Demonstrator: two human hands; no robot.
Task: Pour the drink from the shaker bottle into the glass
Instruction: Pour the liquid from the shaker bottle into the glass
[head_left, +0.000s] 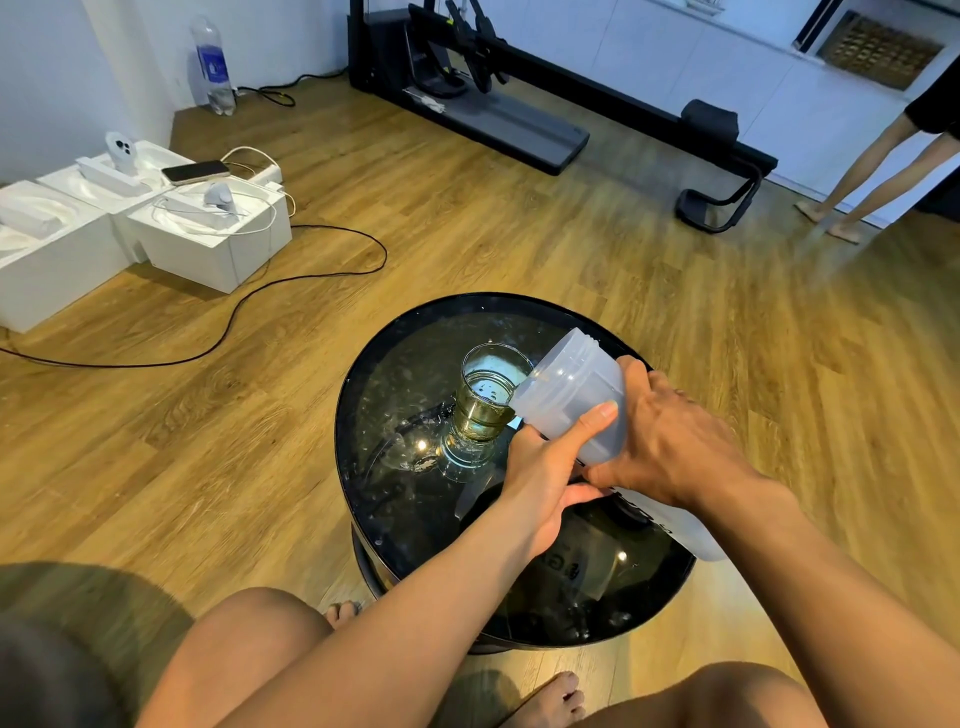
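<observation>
A translucent grey shaker bottle (571, 395) is tilted steeply to the left, its open mouth resting over the rim of a clear glass (485, 402). The glass stands upright on a round black glass-topped table (395, 364) and holds pale yellow liquid in its lower part. My left hand (545, 467) grips the bottle from below, thumb up along its side. My right hand (670, 441) wraps over the bottle's upper body. The bottle's lower end (691, 530) sticks out past my right wrist.
White boxes (208, 234) with devices, a phone and cables sit on the wooden floor at the left, a black cord trailing toward the table. A plastic water bottle (213, 65) stands by the wall. A black exercise machine (519, 104) lies beyond. Another person's legs (872, 171) stand at the right.
</observation>
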